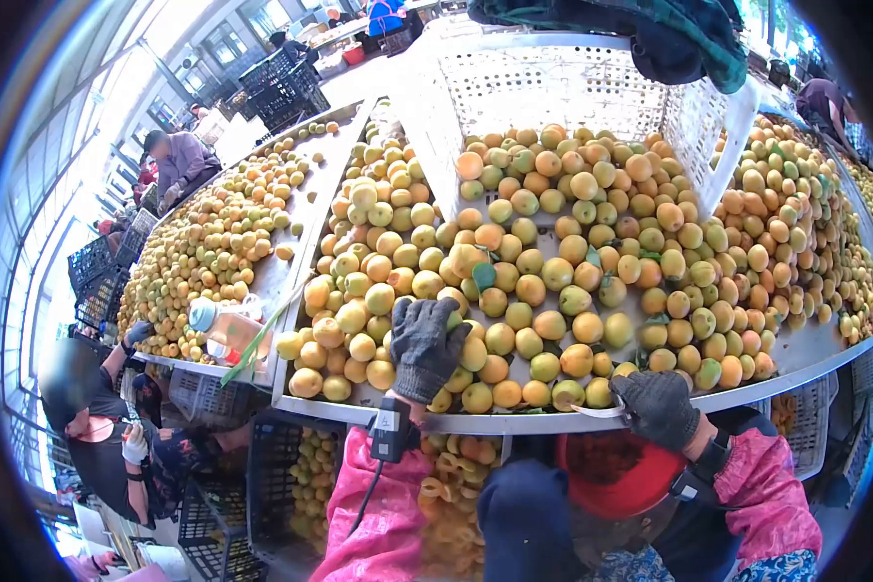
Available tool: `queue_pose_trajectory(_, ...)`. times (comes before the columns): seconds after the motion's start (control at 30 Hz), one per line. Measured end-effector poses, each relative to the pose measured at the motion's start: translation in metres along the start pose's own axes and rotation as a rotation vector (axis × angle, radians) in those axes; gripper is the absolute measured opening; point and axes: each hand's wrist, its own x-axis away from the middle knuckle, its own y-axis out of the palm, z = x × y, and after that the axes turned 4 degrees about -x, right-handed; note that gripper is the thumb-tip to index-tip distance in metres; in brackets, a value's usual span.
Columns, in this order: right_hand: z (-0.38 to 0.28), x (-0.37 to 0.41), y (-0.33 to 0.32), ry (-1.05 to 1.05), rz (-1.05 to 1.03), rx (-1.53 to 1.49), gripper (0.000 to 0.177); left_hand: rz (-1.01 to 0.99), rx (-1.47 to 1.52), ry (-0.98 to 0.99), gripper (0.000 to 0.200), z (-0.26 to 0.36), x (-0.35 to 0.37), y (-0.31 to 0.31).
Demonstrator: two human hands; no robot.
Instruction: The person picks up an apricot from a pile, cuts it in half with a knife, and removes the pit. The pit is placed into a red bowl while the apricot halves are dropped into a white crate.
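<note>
Bright daylight from windows at left and above; white crate [553, 92] overexposed. Wide-angle view: curved edges, dark corners, bluish fringing. Foreground fairly sharp, far background soft.

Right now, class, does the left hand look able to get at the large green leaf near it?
Probably yes: the left hand is close by, and the leaf lies uncovered on the fruit, with nothing seen above it.

Lots of fruit [553, 272] lies on the big table [795, 388]. A basket [553, 87] sits at the back. Below stands a bucket [616, 470].
</note>
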Motion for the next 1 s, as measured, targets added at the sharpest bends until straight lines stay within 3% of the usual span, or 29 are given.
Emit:
queue_pose_trajectory(0.13, -0.001, -0.001, -0.001, 0.033, -0.033, -0.041, 0.031, 0.224, 0.104, -0.039, 0.031, -0.008, 0.035, -0.030)
queue_pose_trajectory(0.2, -0.001, -0.001, 0.000, 0.037, -0.053, -0.032, 0.030, 0.238, 0.166, -0.183, 0.030, -0.012, 0.064, -0.058)
queue_pose_trajectory(0.27, 0.000, -0.001, 0.004, 0.010, 0.054, -0.088, 0.029, 0.238, 0.074, -0.291, 0.028, -0.021, 0.102, -0.084)
queue_pose_trajectory(0.33, -0.005, -0.004, -0.002, 0.025, 0.020, -0.079, 0.029, 0.257, -0.069, -0.372, 0.026, -0.039, 0.147, -0.106)
queue_pose_trajectory(0.53, -0.008, -0.006, -0.004, 0.047, 0.025, -0.070, 0.030, 0.033, -0.526, -0.590, 0.030, -0.126, 0.300, -0.172)
queue_pose_trajectory(0.6, -0.006, -0.004, -0.001, 0.042, 0.024, -0.057, 0.030, -0.146, -0.701, -0.825, 0.032, -0.142, 0.330, -0.186)
queue_pose_trajectory(0.67, 0.001, 0.000, 0.007, 0.006, 0.077, -0.078, 0.031, -0.105, -0.691, -0.855, 0.032, -0.162, 0.347, -0.180)
queue_pose_trajectory(0.73, -0.004, -0.003, 0.000, 0.040, 0.038, -0.083, 0.031, -0.075, -0.682, -0.888, 0.032, -0.165, 0.341, -0.173)
queue_pose_trajectory(0.8, -0.005, -0.004, -0.001, 0.073, -0.003, -0.084, 0.031, 0.078, -0.326, -0.746, 0.031, -0.153, 0.287, -0.149)
queue_pose_trajectory(0.87, -0.003, -0.004, 0.002, 0.019, 0.048, -0.059, 0.030, 0.118, -0.153, -0.635, 0.028, -0.139, 0.229, -0.119)
queue_pose_trajectory(1.0, 0.000, -0.004, 0.003, 0.032, 0.048, -0.074, 0.030, 0.079, 0.034, -0.491, 0.025, -0.093, 0.120, -0.068)
